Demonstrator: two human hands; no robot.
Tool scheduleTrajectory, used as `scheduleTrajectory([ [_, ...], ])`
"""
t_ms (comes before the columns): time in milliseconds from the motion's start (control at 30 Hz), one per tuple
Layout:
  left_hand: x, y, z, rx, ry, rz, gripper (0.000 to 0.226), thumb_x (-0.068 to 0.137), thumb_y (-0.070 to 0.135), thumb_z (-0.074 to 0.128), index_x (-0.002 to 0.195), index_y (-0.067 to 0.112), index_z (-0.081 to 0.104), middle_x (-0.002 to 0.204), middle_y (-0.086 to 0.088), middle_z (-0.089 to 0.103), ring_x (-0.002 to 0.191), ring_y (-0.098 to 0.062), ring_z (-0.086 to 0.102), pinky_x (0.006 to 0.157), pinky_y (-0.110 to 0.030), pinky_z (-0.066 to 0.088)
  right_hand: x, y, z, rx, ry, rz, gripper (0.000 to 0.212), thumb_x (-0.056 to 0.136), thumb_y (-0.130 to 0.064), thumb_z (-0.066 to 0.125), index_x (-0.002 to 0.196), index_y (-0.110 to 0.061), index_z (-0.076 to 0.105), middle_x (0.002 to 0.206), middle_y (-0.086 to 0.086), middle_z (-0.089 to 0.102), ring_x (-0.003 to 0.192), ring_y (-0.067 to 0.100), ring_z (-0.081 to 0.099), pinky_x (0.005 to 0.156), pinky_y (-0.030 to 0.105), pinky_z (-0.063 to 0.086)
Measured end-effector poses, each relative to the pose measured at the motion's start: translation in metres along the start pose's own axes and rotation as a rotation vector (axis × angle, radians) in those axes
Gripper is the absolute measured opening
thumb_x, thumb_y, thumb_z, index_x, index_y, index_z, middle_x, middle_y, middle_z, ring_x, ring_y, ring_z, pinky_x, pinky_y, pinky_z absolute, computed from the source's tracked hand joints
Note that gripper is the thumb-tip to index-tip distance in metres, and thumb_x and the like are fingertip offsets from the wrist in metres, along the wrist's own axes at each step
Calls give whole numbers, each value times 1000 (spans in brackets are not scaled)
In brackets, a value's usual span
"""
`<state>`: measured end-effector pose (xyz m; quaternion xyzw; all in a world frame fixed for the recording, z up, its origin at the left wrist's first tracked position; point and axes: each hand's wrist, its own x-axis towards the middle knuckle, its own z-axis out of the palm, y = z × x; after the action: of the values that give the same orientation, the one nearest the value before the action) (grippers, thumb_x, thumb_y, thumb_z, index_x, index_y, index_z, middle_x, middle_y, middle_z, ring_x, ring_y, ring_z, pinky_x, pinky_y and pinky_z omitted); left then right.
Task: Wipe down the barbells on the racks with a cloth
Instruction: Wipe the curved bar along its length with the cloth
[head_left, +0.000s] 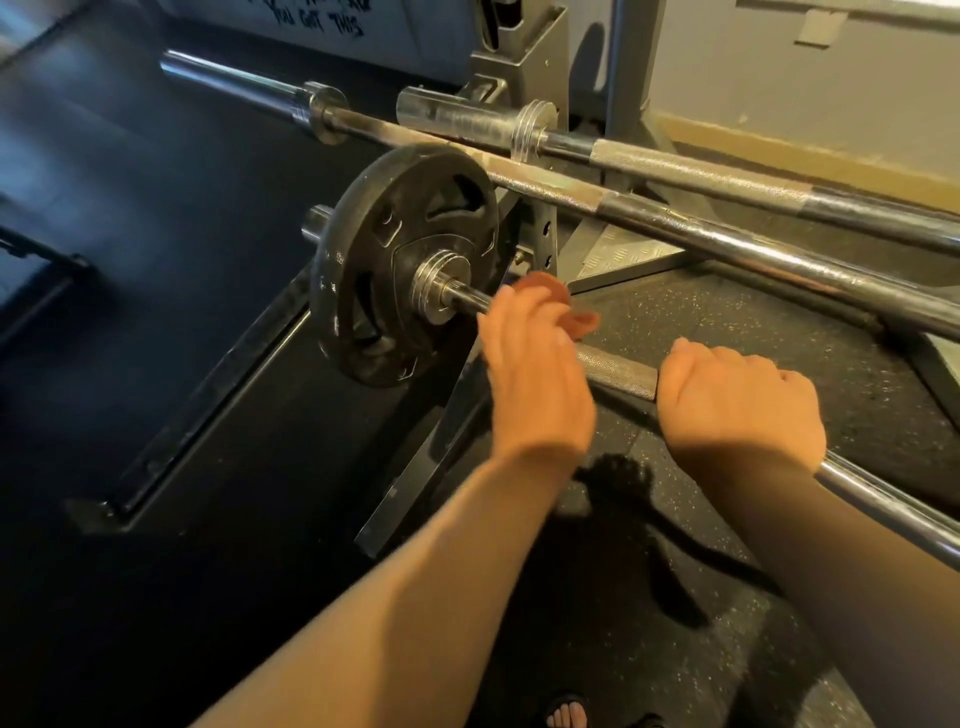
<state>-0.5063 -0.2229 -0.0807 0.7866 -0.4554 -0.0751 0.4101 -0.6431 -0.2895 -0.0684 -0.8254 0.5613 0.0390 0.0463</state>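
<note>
The nearest barbell (618, 371) ran from upper left to lower right, passing out of view at the right edge. The left hand (535, 374) lay over its shaft just inboard of the collar, fingers curled round a rust-coloured cloth (584, 322) that was bunched against the bar. The cloth's loose edges stuck out past the fingertips. The right hand (737, 405) was closed around the same bar further right, at the end of a knurled stretch. A short length of bare knurling showed between the two hands.

A black weight plate (395, 260) sat on the sleeve just left of the left hand, with only a little open shaft between them. Right of the right hand the smooth shaft ran on uncovered.

Behind, a middle barbell (727, 234) and a far barbell (727, 176) lay roughly parallel, well apart from the hands. A rack upright (543, 239) stood just behind the cloth. The speckled rubber floor (753, 332) lay open beneath the bars, and a grey wall (779, 78) closed the far side.
</note>
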Motion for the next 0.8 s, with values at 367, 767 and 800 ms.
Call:
scheduleTrajectory([
  [367,24,-43,-36,88,-79,81,37,108,26,29,135,15,53,149,0,42,149,-22,28,124,-49,21,1,1,3,45,37,27,48,100,-33,7,102,-19,54,83,4,53,78,27,43,74,39,34],
  [767,15,-47,-37,-59,-42,-27,35,110,19,32,141,19,49,156,4,32,151,-16,18,124,-43,20,1,2,5,56,49,45,46,102,-32,11,107,-18,55,81,-1,43,79,26,43,74,39,36],
  [800,17,-44,-36,-69,-7,-72,35,110,17,33,141,19,49,157,5,31,151,-17,18,124,-44,22,1,2,6,50,50,47,48,103,-32,10,107,-18,56,82,1,45,80,27,44,75,40,36],
])
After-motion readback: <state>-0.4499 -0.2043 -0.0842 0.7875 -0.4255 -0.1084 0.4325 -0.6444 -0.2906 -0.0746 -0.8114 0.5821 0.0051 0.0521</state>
